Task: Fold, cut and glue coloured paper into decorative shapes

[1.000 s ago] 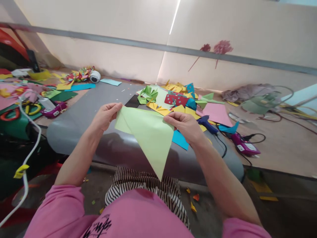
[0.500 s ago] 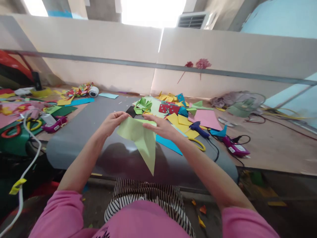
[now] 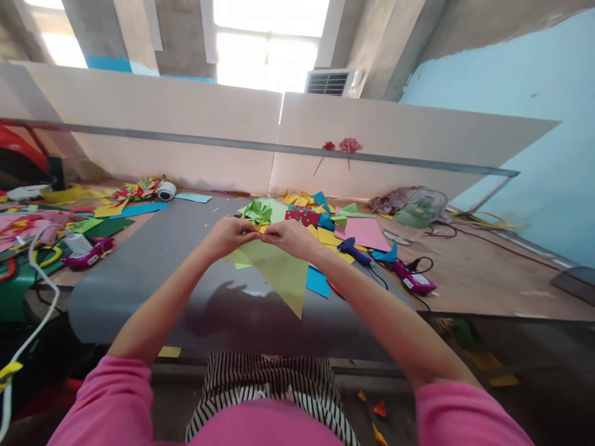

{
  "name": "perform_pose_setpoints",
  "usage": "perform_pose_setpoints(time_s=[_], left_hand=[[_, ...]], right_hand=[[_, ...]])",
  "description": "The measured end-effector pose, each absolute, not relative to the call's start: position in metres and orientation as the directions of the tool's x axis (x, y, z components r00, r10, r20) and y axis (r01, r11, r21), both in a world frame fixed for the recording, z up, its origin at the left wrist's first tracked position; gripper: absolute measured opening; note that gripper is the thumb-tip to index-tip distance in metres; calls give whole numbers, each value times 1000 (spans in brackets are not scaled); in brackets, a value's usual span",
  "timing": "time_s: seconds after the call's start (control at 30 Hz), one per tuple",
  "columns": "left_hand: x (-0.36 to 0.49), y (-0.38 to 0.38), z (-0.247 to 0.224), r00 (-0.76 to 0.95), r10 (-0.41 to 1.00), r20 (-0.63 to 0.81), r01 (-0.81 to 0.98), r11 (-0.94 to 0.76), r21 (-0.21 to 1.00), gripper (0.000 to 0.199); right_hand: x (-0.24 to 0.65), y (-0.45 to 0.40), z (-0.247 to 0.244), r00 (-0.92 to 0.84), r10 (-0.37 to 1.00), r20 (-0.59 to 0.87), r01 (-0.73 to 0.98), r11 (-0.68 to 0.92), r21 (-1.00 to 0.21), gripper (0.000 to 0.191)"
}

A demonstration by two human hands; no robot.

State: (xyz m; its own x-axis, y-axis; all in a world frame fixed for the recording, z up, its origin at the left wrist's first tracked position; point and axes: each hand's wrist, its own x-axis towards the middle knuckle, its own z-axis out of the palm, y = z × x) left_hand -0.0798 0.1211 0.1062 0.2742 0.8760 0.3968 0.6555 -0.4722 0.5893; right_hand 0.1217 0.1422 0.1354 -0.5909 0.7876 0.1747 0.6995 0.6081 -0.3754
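Observation:
A light green sheet of paper hangs from my fingers above the grey mat, one pointed corner drooping toward me. My left hand pinches its upper edge. Right beside it, my right hand pinches the same edge, and the fingertips of both hands nearly meet. Just beyond my hands lies a folded green paper piece. Yellow paper squares and a blue sheet lie to the right of the held sheet, the blue one partly covered.
A blue glue gun and a purple power box with cables lie on the right. Pink paper is behind them, with a green cap farther back. Another purple box and a white cable are at left.
My right hand has closed from loosely spread fingers to a pinch and moved in beside the left. The green paper now hangs flatter, its point further right. The view has tilted up.

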Motion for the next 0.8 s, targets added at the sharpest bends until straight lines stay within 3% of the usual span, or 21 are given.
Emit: perform_pose_setpoints(time_s=[0.17, 0.3, 0.37, 0.47, 0.53, 0.67, 0.8], left_hand=[[-114, 130, 106, 203, 881, 428, 708, -434, 558, 30], [-153, 130, 97, -71, 895, 440, 700, -269, 661, 27], [-149, 127, 97, -88, 907, 411, 606, -279, 745, 31], [-117, 128, 106, 91, 932, 350, 367, -358, 859, 43], [-93, 132, 115, 93, 928, 362, 192, -374, 908, 51], [-74, 142, 129, -3, 941, 338, -91, -337, 937, 60], [-71, 148, 134, -58, 916, 397, -138, -401, 906, 53]], right_hand=[[146, 144, 146, -566, 817, 113, 714, 554, -428, 27], [173, 145, 150, -491, 856, 158, 695, 495, -521, 32], [174, 145, 152, -423, 875, 236, 671, 477, -567, 35], [159, 143, 152, -378, 866, 327, 620, 499, -605, 38], [146, 139, 151, -384, 845, 373, 583, 535, -611, 39], [138, 132, 148, -407, 828, 386, 532, 559, -636, 38], [143, 130, 146, -405, 834, 374, 518, 546, -658, 38]])
